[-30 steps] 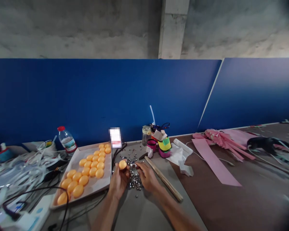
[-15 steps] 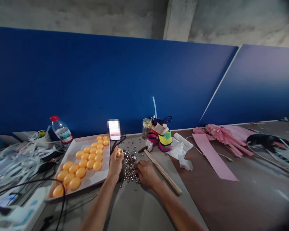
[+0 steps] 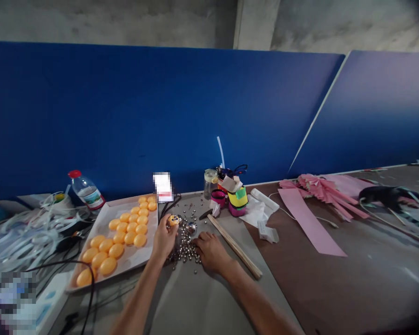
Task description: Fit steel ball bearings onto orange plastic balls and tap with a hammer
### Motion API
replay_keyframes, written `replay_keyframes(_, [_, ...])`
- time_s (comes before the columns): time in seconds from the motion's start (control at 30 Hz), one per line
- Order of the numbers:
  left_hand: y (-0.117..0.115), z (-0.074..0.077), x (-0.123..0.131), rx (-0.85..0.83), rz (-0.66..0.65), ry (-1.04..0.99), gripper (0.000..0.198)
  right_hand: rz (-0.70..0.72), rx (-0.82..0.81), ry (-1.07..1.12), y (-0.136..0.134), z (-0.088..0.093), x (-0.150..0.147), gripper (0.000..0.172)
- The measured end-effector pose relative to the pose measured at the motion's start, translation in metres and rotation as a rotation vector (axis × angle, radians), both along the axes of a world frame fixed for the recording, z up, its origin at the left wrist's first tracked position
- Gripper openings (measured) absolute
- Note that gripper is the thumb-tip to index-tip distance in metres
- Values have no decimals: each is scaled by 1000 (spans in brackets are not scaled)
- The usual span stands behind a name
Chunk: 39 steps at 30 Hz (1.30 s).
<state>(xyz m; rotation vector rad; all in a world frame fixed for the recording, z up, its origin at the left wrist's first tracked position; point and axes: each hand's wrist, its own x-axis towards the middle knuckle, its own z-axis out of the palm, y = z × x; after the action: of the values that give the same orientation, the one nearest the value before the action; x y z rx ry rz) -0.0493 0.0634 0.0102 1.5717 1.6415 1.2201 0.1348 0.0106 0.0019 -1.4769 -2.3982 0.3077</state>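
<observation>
My left hand point(image 3: 164, 239) is closed around a small orange ball point(image 3: 173, 220), held up at the fingertips just right of the tray point(image 3: 101, 218). My right hand point(image 3: 209, 249) rests knuckles up on the grey tabletop, fingers curled at the edge of a heap of small shiny metal balls point(image 3: 185, 244); what the fingers pinch, if anything, is hidden. The tray holds several orange balls point(image 3: 125, 232) in rows.
A wooden stick point(image 3: 233, 246) lies right of my right hand. Behind it stand a glass jar point(image 3: 209, 183) and coloured tape rolls point(image 3: 238, 204). A water bottle point(image 3: 85, 190), white straps and cables crowd the left; pink paper strips point(image 3: 310, 218) lie at right. A blue partition backs the table.
The left hand carried the orange ball away from the right hand toward the tray side. The right hand dropped onto the metal balls. The camera tilted slightly.
</observation>
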Motion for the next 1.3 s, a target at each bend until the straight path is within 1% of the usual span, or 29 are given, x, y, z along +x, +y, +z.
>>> replay_keyframes(0.13, [-3,9,3,4,-114,-127,49,-8,54,90,0,-2,1,25])
replay_keyframes(0.2, [-8,13,4,62,-141,-178,53,-18,104,189,0,-2,2,31])
replay_keyframes(0.27, [-14,15,5,140,-134,-170,56,-15,150,286,0,-1,3,37])
replay_keyframes(0.33, [-21,17,5,213,-123,-120,57,-6,182,350,0,-1,4,38])
replay_keyframes(0.43, [-29,20,6,281,-117,-34,56,5,201,369,0,-2,4,36])
replay_keyframes(0.57, [-33,24,7,258,-99,54,47,2,179,332,-1,-2,5,36])
replay_keyframes(0.7, [-32,21,6,243,-95,109,39,-13,158,317,-1,-2,5,37])
replay_keyframes(0.77, [-30,17,4,250,-81,173,39,-23,152,306,0,-3,5,38])
replay_keyframes(0.87, [-22,13,-3,235,-32,357,40,-39,156,282,0,-3,4,39])
replay_keyframes(0.97, [-10,15,-8,181,9,620,38,-43,157,258,0,-2,4,36])
replay_keyframes(1.03, [-1,18,-9,118,33,744,36,-38,152,248,0,-3,4,35])
replay_keyframes(1.07, [2,19,-9,91,43,776,36,-34,148,247,0,-4,5,35])
replay_keyframes(1.2, [8,20,-13,85,39,787,43,-31,127,256,2,-8,7,33])
replay_keyframes(1.3, [4,22,-28,87,58,798,40,-19,132,254,3,-11,8,34])
